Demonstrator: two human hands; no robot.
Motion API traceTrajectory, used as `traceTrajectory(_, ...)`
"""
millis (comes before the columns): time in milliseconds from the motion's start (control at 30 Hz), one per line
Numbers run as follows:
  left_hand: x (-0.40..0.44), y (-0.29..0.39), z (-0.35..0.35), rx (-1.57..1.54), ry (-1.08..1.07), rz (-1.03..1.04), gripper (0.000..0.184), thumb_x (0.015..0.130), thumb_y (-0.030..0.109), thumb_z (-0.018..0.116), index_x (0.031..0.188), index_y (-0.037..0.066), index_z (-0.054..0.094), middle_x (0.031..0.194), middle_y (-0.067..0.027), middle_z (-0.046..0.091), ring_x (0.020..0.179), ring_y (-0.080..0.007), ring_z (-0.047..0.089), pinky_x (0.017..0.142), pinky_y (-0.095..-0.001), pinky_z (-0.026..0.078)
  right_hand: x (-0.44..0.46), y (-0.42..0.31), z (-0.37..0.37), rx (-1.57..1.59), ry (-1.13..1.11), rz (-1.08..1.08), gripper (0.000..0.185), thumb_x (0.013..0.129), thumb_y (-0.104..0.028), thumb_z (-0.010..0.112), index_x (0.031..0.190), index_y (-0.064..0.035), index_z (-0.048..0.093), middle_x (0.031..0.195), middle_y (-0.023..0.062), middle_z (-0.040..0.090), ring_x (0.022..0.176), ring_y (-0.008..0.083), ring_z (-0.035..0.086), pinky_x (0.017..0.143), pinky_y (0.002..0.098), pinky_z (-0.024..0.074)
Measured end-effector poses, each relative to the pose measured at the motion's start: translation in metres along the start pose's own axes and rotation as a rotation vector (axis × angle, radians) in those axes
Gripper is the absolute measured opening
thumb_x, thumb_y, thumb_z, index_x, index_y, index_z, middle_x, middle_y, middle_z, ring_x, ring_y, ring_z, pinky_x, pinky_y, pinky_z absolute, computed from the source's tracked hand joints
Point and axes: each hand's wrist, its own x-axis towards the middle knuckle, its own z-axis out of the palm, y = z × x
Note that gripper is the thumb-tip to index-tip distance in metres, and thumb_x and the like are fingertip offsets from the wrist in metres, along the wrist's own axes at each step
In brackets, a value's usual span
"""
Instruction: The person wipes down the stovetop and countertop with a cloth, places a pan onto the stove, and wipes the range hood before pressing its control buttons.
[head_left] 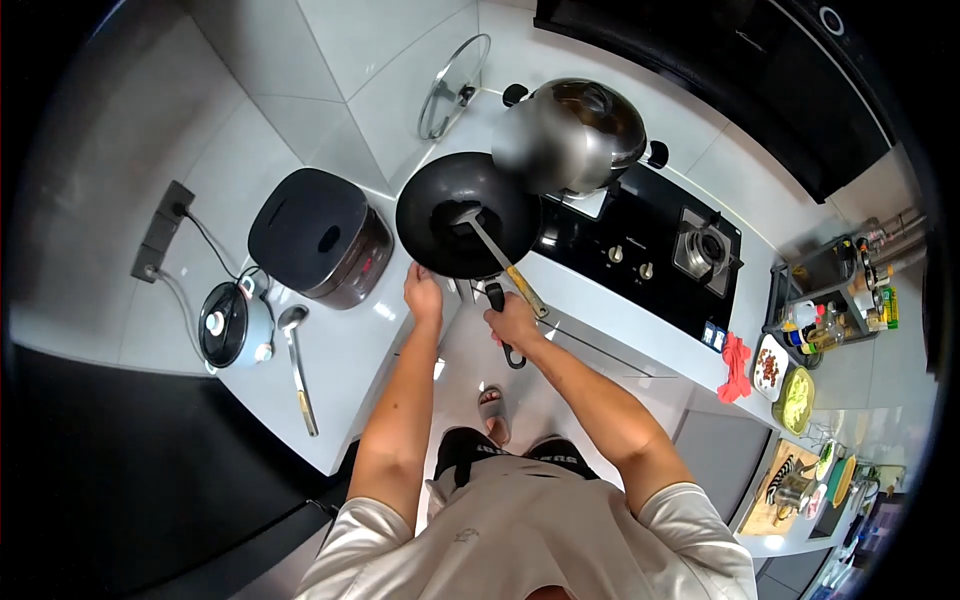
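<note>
At twelve o'clock: a black wok (435,238), liable to knock the steel pot (608,120) at one if swung that way. Apparently loose inside, angled across the rim toward five: a spatula (490,241), likely to slide out on a sharp tilt. Wrapped around the wok's handle (515,357): the right hand (512,320). Curled at the rim's seven o'clock, pinch or mere touch impossible to tell: the left hand (423,292). For room: open toward six, over floor (468,362) past the counter (345,370) edge; tighter toward the black hob (640,235) at two; checked at ten by the rice cooker (300,240).
</note>
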Motion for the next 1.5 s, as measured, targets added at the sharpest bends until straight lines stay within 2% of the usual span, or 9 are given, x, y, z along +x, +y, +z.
traceTrajectory(100,-0.029,-0.003,-0.006,0.079,0.031,0.04,0.039,0.105,0.015,0.055,0.139,-0.002,0.066,0.128,-0.0184,0.074,0.122,-0.0316,0.068,0.104,-0.0395,0.05,-0.035,0.012,-0.009,0.037,0.023,-0.022,0.021,0.09,-0.008,0.07,0.1,0.0064,0.059,0.069,0.0134,0.064,0.05,0.0209,0.063,0.042,0.0374,0.0508)
traceTrajectory(367,-0.147,0.017,0.008,-0.026,0.01,0.089,0.035,0.105,0.009,0.054,0.132,-0.006,0.069,0.119,-0.0164,0.078,0.107,-0.0231,0.075,0.097,-0.0342,0.056,-0.136,0.051,-0.083,-0.091,0.106,-0.048,0.023,0.089,-0.01,0.071,0.1,0.0075,0.061,0.071,0.0165,0.068,0.05,0.0249,0.068,0.042,0.0392,0.0532)
traceTrajectory(700,-0.283,0.042,0.109,-0.028,-0.214,0.274,0.033,0.105,0.008,0.054,0.129,-0.007,0.07,0.113,-0.0165,0.079,0.103,-0.0205,0.076,0.096,-0.0319,0.056,-0.212,0.124,-0.206,-0.146,0.358,-0.035,0.029,0.089,-0.013,0.073,0.106,0.0079,0.062,0.07,0.0178,0.071,0.055,0.0284,0.072,0.054,0.0412,0.0594)
traceTrajectory(733,-0.287,0.044,0.124,-0.032,-0.261,0.286,0.033,0.105,0.008,0.053,0.13,-0.007,0.07,0.114,-0.0166,0.079,0.103,-0.0207,0.076,0.097,-0.0321,0.056,-0.219,0.124,-0.217,-0.141,0.394,-0.025,0.029,0.089,-0.013,0.073,0.106,0.008,0.062,0.07,0.0178,0.071,0.055,0.028,0.072,0.054,0.0408,0.0593)
traceTrajectory(767,-0.29,0.046,0.141,-0.036,-0.307,0.297,0.033,0.106,0.008,0.053,0.13,-0.007,0.07,0.115,-0.0167,0.079,0.104,-0.0208,0.076,0.097,-0.0322,0.056,-0.224,0.122,-0.229,-0.116,0.435,0.0,0.025,0.09,-0.008,0.072,0.105,0.0093,0.061,0.072,0.0165,0.068,0.05,0.0214,0.067,0.043,0.0373,0.0531)
traceTrajectory(1033,-0.296,0.092,0.28,-0.043,-0.687,0.28,0.039,0.102,0.004,0.053,0.137,-0.005,0.066,0.124,-0.0204,0.077,0.116,-0.0278,0.074,0.104,-0.0353,0.054,-0.196,0.125,-0.322,0.025,0.668,0.07,0.038,0.088,-0.009,0.074,0.115,0.0137,0.062,0.073,0.0186,0.07,0.05,0.025,0.068,0.046,0.0389,0.0549)
traceTrajectory(1133,-0.279,0.098,0.337,-0.051,-0.866,0.255,0.046,0.1,0.003,0.054,0.145,-0.004,0.06,0.136,-0.0199,0.072,0.128,-0.0278,0.068,0.111,-0.034,0.05,-0.167,0.122,-0.36,0.057,0.641,0.132,0.076,0.089,-0.008,0.071,0.155,0.0145,0.04,0.078,0.0156,0.07,0.051,0.0195,0.064,0.043,0.0347,0.0506)
traceTrajectory(1167,-0.273,0.097,0.356,-0.012,-0.893,0.253,0.046,0.101,0.003,0.053,0.146,-0.004,0.059,0.138,-0.02,0.071,0.129,-0.0276,0.067,0.112,-0.034,0.049,-0.154,0.125,-0.366,0.054,0.724,0.099,0.049,0.089,-0.008,0.073,0.129,0.0166,0.058,0.076,0.0203,0.07,0.05,0.0241,0.066,0.045,0.0376,0.0535)
traceTrajectory(1500,-0.238,0.098,0.461,0.016,-1.188,0.214,0.054,0.1,-0.005,0.05,0.154,-0.006,0.048,0.148,-0.0233,0.062,0.134,-0.0294,0.064,0.113,-0.0343,0.048,-0.095,0.11,-0.431,0.155,0.758,0.232,0.058,0.09,-0.007,0.071,0.139,0.0182,0.052,0.076,0.0184,0.07,0.052,0.0227,0.067,0.044,0.0363,0.0529)
